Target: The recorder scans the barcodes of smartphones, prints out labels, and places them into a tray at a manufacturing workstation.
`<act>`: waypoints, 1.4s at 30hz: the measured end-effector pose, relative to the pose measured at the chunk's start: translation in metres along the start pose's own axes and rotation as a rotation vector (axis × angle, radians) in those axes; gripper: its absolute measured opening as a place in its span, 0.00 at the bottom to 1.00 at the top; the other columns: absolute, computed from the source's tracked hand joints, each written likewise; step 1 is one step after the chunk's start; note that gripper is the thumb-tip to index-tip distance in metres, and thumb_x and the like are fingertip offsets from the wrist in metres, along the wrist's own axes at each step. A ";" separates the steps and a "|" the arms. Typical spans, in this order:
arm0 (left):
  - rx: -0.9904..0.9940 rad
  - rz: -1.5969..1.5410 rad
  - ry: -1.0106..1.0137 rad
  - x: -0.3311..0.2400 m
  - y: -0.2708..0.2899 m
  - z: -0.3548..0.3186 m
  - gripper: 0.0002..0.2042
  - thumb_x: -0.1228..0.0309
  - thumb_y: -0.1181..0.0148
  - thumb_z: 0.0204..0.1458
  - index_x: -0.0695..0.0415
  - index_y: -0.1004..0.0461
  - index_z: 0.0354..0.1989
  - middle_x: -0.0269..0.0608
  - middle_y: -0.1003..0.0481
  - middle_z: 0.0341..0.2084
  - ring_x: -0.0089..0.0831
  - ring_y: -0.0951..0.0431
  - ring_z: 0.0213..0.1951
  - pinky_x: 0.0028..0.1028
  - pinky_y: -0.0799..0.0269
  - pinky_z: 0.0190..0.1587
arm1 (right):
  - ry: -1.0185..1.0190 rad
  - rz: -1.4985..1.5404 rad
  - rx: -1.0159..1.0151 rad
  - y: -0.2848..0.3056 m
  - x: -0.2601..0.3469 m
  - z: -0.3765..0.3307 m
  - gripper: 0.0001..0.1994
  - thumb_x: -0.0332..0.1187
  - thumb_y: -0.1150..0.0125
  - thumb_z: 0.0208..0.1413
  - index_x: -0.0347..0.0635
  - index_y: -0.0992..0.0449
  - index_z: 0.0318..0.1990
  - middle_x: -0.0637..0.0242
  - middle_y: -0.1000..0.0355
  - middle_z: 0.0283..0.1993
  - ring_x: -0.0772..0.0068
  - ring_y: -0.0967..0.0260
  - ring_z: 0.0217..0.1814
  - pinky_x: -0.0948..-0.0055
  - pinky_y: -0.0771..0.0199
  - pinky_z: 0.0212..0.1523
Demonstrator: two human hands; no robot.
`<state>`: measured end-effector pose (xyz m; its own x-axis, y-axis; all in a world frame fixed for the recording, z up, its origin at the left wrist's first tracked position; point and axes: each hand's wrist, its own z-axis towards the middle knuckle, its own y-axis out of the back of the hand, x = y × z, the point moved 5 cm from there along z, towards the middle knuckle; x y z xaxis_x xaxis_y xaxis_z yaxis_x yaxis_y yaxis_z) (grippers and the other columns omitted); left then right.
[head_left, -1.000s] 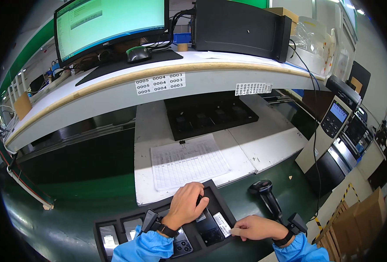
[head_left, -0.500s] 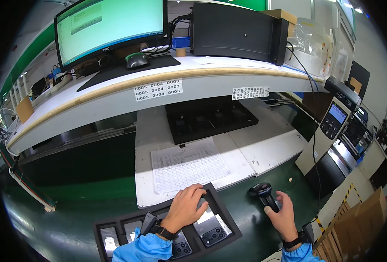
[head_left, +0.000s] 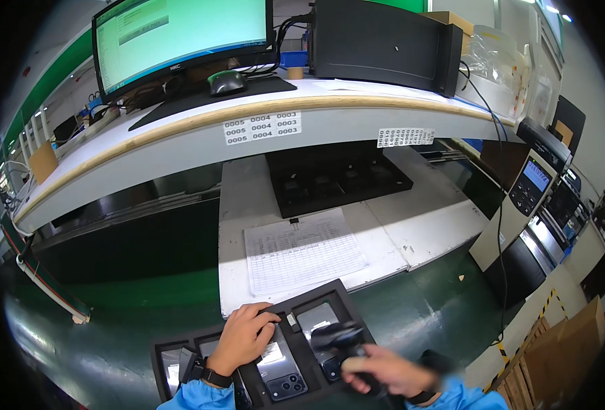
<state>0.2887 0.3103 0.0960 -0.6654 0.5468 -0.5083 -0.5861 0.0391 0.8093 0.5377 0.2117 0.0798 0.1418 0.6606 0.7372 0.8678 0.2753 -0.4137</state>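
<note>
A black foam tray (head_left: 347,301) holds several phones in separate slots, camera ends toward me. My left hand (head_left: 243,336) rests over the tray, fingers loosely bent and thumb apart. Its fingertips are at the top end of a grey phone (head_left: 285,369) with a white label. In my right hand (head_left: 388,369) is a black handheld barcode scanner (head_left: 336,336), gripped by its handle, with its head above the rightmost phone (head_left: 316,316). The scanner partly hides that phone, and motion blurs my right hand. My left arm covers part of the left slots.
Beyond the tray lies a printed form (head_left: 302,249) with a black clip on a white board. A second black tray (head_left: 343,181) sits under the shelf (head_left: 336,116). A monitor (head_left: 179,41) and mouse (head_left: 227,83) are above. A beige device (head_left: 521,198) and cable stand right.
My right hand has taken up the scanner from the table and brought it left over the tray. My left hand has shifted left, from the rightmost phone to the one beside it.
</note>
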 end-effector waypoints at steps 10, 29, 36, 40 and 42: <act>-0.023 0.020 -0.036 -0.001 -0.001 -0.006 0.11 0.68 0.44 0.56 0.49 0.18 0.45 0.44 0.27 0.53 0.44 0.29 0.55 0.39 0.36 0.55 | -0.049 -0.257 0.101 -0.065 -0.021 0.022 0.22 0.38 0.34 0.60 0.38 0.34 0.55 0.68 0.27 0.32 0.84 0.35 0.21 0.82 0.33 0.22; -0.120 -0.161 0.030 0.001 0.002 -0.001 0.08 0.65 0.41 0.56 0.56 0.26 0.34 0.43 0.25 0.50 0.44 0.27 0.50 0.38 0.36 0.54 | 0.237 -0.549 -1.009 0.169 0.027 -0.069 0.12 0.31 0.32 0.50 0.36 0.22 0.41 0.67 0.26 0.22 0.77 0.30 0.19 0.74 0.29 0.23; -0.205 -0.318 0.055 0.006 0.006 -0.004 0.06 0.74 0.42 0.53 0.60 0.33 0.30 0.48 0.24 0.44 0.42 0.23 0.43 0.32 0.29 0.48 | 0.275 -0.613 -0.985 0.173 0.029 -0.062 0.13 0.32 0.32 0.50 0.34 0.23 0.40 0.67 0.25 0.23 0.77 0.28 0.22 0.75 0.28 0.25; -0.193 -0.327 0.080 0.005 0.006 -0.005 0.06 0.74 0.41 0.52 0.59 0.33 0.30 0.47 0.24 0.44 0.43 0.23 0.44 0.33 0.29 0.49 | 0.245 -0.609 -1.002 0.168 0.031 -0.065 0.15 0.32 0.31 0.49 0.33 0.24 0.42 0.66 0.25 0.26 0.76 0.28 0.23 0.75 0.27 0.27; -0.224 -0.321 -0.007 0.003 0.005 -0.002 0.07 0.71 0.41 0.52 0.58 0.33 0.30 0.46 0.24 0.42 0.49 0.24 0.41 0.39 0.30 0.45 | 0.208 -0.603 -1.000 0.175 0.024 -0.062 0.17 0.33 0.30 0.49 0.33 0.25 0.45 0.64 0.24 0.29 0.75 0.27 0.27 0.75 0.26 0.30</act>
<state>0.2828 0.3107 0.0979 -0.4285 0.5422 -0.7227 -0.8510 0.0266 0.5245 0.7222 0.2320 0.0583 -0.4233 0.4598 0.7807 0.7948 -0.2252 0.5636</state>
